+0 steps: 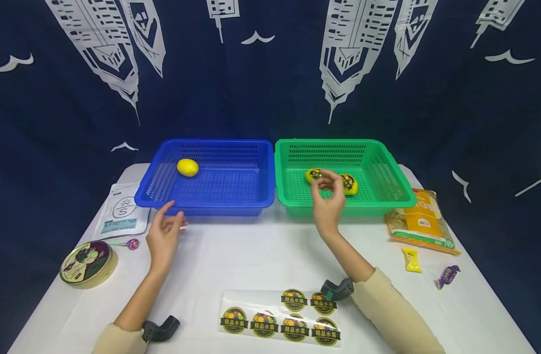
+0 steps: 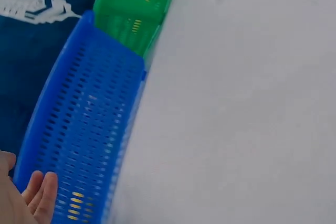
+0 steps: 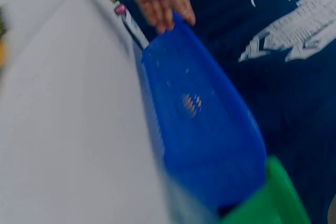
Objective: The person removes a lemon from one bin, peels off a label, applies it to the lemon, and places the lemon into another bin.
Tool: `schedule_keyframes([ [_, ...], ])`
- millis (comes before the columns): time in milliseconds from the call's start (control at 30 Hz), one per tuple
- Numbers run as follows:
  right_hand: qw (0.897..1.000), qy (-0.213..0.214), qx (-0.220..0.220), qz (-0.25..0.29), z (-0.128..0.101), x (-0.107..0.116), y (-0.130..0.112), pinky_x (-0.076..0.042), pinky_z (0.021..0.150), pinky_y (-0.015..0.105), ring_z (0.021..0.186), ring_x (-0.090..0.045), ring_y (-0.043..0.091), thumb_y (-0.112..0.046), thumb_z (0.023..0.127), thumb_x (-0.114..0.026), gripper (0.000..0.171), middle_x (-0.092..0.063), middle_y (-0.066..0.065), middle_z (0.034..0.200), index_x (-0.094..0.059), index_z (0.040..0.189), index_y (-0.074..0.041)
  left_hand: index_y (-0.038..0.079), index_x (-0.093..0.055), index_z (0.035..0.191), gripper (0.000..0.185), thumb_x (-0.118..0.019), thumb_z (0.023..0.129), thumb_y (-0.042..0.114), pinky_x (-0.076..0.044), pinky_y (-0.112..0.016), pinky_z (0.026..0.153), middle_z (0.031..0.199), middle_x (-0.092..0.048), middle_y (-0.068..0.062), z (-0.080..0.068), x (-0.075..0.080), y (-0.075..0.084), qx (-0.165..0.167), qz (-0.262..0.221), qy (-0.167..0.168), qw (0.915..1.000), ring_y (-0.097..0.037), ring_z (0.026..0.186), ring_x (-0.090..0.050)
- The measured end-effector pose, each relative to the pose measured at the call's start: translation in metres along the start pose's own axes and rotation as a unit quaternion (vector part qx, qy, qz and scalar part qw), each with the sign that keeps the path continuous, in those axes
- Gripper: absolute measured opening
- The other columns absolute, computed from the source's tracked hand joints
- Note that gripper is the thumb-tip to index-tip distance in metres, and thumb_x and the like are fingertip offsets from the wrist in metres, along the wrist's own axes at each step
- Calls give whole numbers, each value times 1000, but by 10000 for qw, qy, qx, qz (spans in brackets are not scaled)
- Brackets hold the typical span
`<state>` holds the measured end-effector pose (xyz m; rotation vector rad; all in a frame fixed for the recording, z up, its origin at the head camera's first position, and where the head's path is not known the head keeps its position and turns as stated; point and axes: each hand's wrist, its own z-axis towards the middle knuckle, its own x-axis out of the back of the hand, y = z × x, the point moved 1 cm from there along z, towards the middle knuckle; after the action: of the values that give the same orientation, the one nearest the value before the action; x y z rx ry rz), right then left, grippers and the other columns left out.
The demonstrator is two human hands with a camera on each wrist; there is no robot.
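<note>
A plain yellow lemon [image 1: 188, 167] lies in the blue basket [image 1: 204, 210]. Two more lemons, a left one [image 1: 310, 179] and a right one [image 1: 352, 188], each with a dark round label, sit in the green basket [image 1: 292, 202]. My right hand [image 1: 328, 206] is over that basket's front rim, fingers loosely bent, overlapping both lemons in the head view; nothing shows between thumb and fingers. By the front left corner of the blue basket, my left hand [image 1: 163, 238] holds nothing, its fingers relaxed; the left wrist view catches these fingers [image 2: 46, 198] against the basket wall.
A sheet of round fruit stickers [image 1: 252, 300] lies in front, partly under a right wrist device [image 1: 337, 290]. At left are a white pouch [image 1: 124, 209], a lollipop [image 1: 132, 244] and a round tin [image 1: 89, 265]; at right, a snack bag [image 1: 422, 221], a yellow sweet [image 1: 412, 259] and a purple sweet [image 1: 448, 276].
</note>
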<state>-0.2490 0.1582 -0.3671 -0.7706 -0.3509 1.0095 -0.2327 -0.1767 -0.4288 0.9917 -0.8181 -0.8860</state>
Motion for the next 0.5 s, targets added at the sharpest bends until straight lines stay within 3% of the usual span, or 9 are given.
schedule_keyframes([
  [100, 9989, -431, 125, 162, 11, -43, -1, -45, 71, 35, 79, -52, 27, 6, 82, -64, 26, -59, 21, 87, -55, 106, 7, 10, -50, 130, 43, -61, 90, 16, -56, -25, 70, 91, -66, -15, 1, -5, -12, 193, -593, 109, 9980, -4, 74, -65],
  [200, 9944, -1028, 188, 122, 21, -88, 4, -46, 73, 36, 84, -53, 28, -3, 83, -67, 29, -61, 17, 90, -56, 109, 0, 3, -48, 130, 45, -62, 89, 11, -54, -26, 77, 90, -66, -10, 4, -14, -17, 253, -1467, 205, 9886, -10, 80, -66],
  [367, 9776, -2074, 149, -335, 32, -157, 9, -45, 78, 29, 90, -54, 23, -17, 84, -69, 35, -63, 10, 95, -56, 114, -6, -6, -49, 122, 42, -65, 86, 7, -53, -32, 80, 85, -67, -11, 9, -23, -17, 631, -2780, 569, 9568, -18, 80, -68],
  [500, 9571, -2813, -156, -676, 30, -206, 16, -44, 80, 24, 95, -54, 19, -24, 84, -70, 42, -64, 7, 103, -55, 121, -10, -4, -54, 110, 33, -68, 82, 5, -54, -32, 77, 80, -68, -10, 11, -20, -12, 994, -3251, 940, 9357, -19, 75, -68],
])
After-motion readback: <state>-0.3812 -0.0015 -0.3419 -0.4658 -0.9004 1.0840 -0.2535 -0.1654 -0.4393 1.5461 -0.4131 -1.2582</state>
